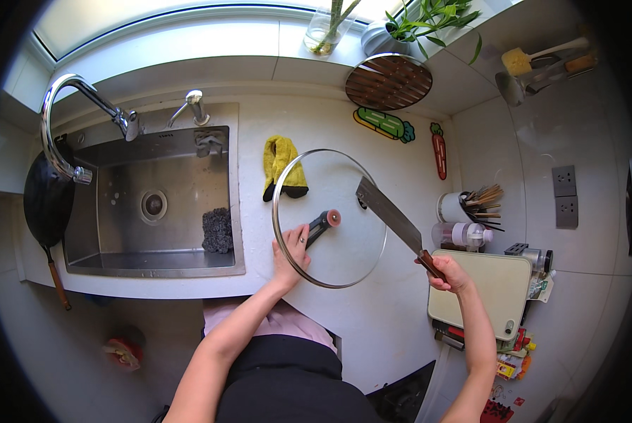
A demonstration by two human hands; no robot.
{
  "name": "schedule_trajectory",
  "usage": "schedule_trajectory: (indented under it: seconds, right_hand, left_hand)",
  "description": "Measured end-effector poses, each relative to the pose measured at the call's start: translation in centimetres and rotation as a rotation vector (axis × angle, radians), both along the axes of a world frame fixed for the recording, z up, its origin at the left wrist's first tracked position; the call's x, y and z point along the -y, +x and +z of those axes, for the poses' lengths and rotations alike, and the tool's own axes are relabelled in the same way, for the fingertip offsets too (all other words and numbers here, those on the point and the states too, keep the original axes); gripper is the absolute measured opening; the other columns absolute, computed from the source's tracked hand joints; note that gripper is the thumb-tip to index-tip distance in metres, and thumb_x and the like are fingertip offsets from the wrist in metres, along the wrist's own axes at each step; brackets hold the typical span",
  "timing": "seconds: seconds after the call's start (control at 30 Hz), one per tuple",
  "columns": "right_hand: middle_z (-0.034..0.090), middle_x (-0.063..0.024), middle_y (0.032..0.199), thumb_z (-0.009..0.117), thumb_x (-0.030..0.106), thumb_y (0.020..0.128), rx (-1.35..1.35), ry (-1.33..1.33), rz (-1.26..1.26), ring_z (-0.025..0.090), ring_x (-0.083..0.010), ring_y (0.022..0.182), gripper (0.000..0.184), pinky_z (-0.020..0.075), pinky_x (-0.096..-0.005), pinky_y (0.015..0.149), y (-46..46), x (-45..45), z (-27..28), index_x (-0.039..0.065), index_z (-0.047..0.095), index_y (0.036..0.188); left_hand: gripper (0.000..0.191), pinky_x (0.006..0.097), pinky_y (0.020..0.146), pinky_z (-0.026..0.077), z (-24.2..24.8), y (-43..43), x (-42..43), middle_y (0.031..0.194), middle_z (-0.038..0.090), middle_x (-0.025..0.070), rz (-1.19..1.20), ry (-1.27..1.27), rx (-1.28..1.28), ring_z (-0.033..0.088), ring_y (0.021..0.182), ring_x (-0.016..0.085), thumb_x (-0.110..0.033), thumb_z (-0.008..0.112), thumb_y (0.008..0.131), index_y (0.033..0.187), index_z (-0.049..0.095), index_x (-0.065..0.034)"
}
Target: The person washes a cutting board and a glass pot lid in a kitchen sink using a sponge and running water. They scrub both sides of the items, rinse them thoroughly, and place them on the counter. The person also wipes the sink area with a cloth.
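Note:
My left hand [291, 253] is at the near left side of a clear glass pan lid [342, 254] with a metal rim. Its fingers meet the end of a black bar-like handle [318, 232], which has a pink round piece at the lid's centre. Whether the lid rests on the counter or is held up, I cannot tell. My right hand [450, 272] grips the brown handle of a cleaver [392, 215]. The broad blade slants across the lid's right edge, and its tip partly hides a small black piece [362, 204]. A yellow and black cloth [280, 164] lies partly behind the lid.
Left is a steel sink [131, 227] with a dark scrubber [217, 230] and a faucet [75, 79]; a black wok [46, 201] stands beyond. Right are a utensil holder [451, 207], bottles [461, 235] and a cutting board [480, 288]. A round slatted rack [389, 82] leans behind.

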State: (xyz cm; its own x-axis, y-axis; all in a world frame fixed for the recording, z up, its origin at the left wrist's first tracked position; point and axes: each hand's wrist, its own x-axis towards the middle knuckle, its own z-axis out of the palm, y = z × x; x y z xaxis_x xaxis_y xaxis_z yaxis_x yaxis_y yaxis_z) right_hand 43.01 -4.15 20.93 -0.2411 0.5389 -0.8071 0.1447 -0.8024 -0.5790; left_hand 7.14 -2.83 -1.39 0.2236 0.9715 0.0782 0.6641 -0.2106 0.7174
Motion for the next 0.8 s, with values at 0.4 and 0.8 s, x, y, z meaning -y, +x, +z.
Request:
schedule_trajectory:
  seconds: [0.4,0.8]
  right_hand:
    - [0.057,-0.0035,0.074,0.061,0.014,0.087,0.648,0.316,0.043,0.053,-0.0093,0.063,0.031,0.0444,-0.0244,0.052,-6.2,0.2,2.4,0.005,0.056,0.116]
    - [0.065,-0.0074,0.074,0.064,0.019,0.091,0.802,0.384,0.334,0.061,-0.0118,0.060,0.044,0.0480,-0.0290,0.054,-9.4,-1.5,4.8,0.011,0.057,0.133]
  left_hand:
    - [0.062,0.0419,0.106,0.030,-1.0,-2.5,-2.1,0.138,0.049,0.0078,-0.060,0.090,0.002,0.045,0.127,0.026,-0.007,0.066,0.072,0.133,0.053,-0.0087]
    - [0.050,0.0424,0.103,0.031,-1.4,-2.4,-2.0,0.128,0.053,0.0080,-0.039,0.101,0.054,0.047,0.125,0.027,-0.019,0.070,0.081,0.129,0.057,-0.0133]
